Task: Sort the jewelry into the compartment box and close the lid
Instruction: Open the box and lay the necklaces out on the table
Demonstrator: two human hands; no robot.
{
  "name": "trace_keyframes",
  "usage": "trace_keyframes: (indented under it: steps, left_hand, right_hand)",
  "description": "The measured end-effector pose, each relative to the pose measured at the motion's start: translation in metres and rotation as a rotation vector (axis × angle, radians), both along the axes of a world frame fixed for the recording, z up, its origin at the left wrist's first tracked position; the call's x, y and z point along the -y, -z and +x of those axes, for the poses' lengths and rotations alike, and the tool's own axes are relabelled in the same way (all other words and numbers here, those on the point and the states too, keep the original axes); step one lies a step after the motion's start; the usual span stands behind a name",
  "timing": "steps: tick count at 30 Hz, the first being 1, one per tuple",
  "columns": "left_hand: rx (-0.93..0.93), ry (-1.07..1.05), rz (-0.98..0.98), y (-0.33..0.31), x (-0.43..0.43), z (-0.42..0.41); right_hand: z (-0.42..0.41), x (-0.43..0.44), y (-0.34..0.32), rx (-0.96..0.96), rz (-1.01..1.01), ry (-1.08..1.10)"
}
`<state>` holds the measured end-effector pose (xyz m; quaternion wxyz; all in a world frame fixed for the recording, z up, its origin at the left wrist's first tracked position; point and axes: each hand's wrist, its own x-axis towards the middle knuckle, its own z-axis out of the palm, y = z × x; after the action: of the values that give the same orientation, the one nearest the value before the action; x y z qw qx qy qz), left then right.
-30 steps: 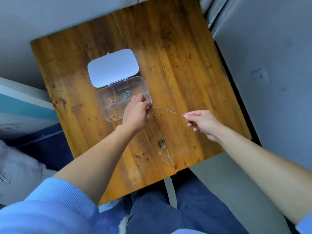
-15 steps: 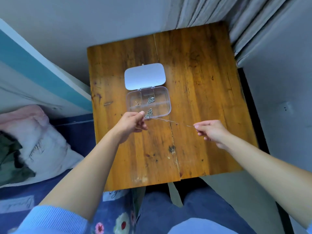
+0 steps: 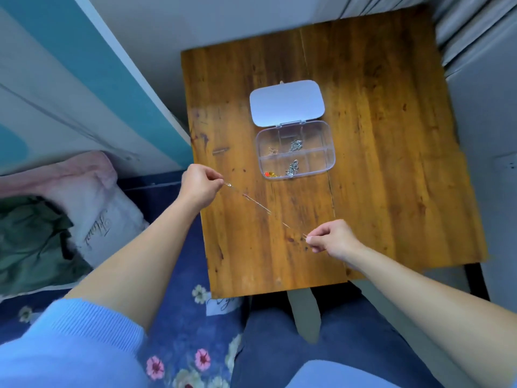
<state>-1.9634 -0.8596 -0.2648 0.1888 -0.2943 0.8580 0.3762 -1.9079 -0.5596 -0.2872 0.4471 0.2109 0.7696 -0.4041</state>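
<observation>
A thin silver chain [image 3: 258, 204] is stretched taut above the wooden table [image 3: 377, 191], clear of the box. My left hand [image 3: 200, 184] pinches its clasp end at the table's left edge. My right hand [image 3: 333, 238] pinches the other end nearer the front. The clear compartment box [image 3: 330, 147] lies behind the chain with its white lid [image 3: 286, 103] flipped open away from me. Inside sit two small silver pieces [image 3: 296, 145] [image 3: 292, 168], a tiny gold piece [image 3: 272, 150] and an orange piece [image 3: 269, 174].
A bed with a blue floral cover [image 3: 179, 326] and pillows [image 3: 92, 208] lies left of the table. A wall [image 3: 223, 21] runs behind it, and curtains [image 3: 475, 23] hang at the back right. My legs are under the table's front edge.
My left hand has drawn back from the box to the left, pulling the chain out and stretching it. My right hand moved toward me. The view has shifted, so the table now appears further right.
</observation>
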Motion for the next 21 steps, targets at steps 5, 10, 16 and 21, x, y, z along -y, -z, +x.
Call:
trace_keyframes:
  steps: [5,10,16,21]
  left_hand:
    - [-0.031,0.089,-0.127,0.033,0.018,-0.011]
    - [-0.055,0.226,-0.177,0.060,0.022,-0.014]
    - [-0.046,0.289,-0.190,0.078,0.025,-0.019]
    - [-0.043,0.306,-0.174,0.080,0.026,-0.025]
  right_hand:
    - [0.050,0.066,0.027,0.027,0.019,-0.094]
    - [0.083,0.117,0.048,0.042,0.074,-0.166]
    - [0.090,0.146,0.062,-0.042,0.127,-0.264]
    - [0.089,0.149,0.065,-0.103,0.219,-0.370]
